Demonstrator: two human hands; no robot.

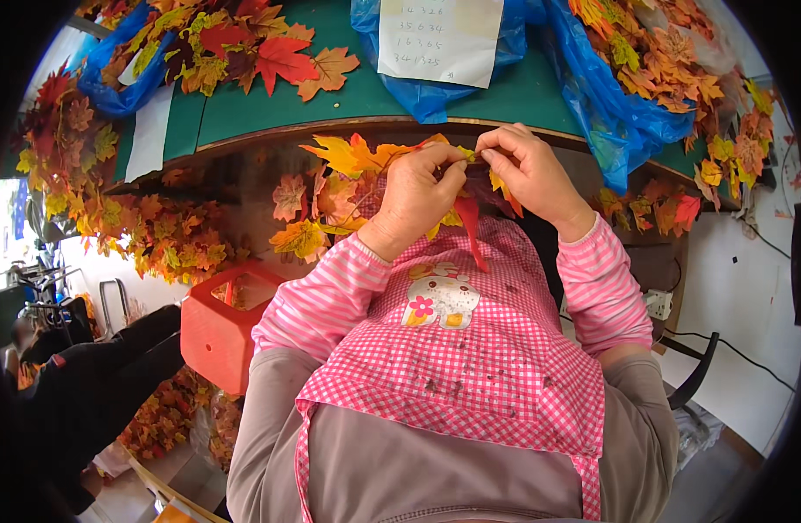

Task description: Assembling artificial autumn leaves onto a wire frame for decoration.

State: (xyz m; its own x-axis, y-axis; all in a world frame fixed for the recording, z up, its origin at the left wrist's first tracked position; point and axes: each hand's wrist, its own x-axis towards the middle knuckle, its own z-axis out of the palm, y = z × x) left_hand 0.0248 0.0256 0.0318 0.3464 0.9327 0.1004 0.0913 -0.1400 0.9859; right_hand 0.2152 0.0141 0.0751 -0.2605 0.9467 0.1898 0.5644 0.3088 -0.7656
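Observation:
My left hand (418, 193) and my right hand (533, 174) meet over my lap, just in front of the table edge. Both are closed in a pinch on the thin stem of an artificial maple leaf garland (341, 157); the exact spot between the fingertips is too small to make out. Yellow and orange leaves of the garland spread to the left of my left hand. Below the fingers a red strip or leaf (472, 228) hangs down over my pink checked apron (505, 349).
The green table (270, 118) carries leaf piles (244, 44), blue plastic bags (623, 131) and a handwritten paper (440, 39). More leaves (148, 235) hang off its left side. A red plastic stool (213, 336) stands at my left; a dark-clothed person's legs (104, 383) show beyond it.

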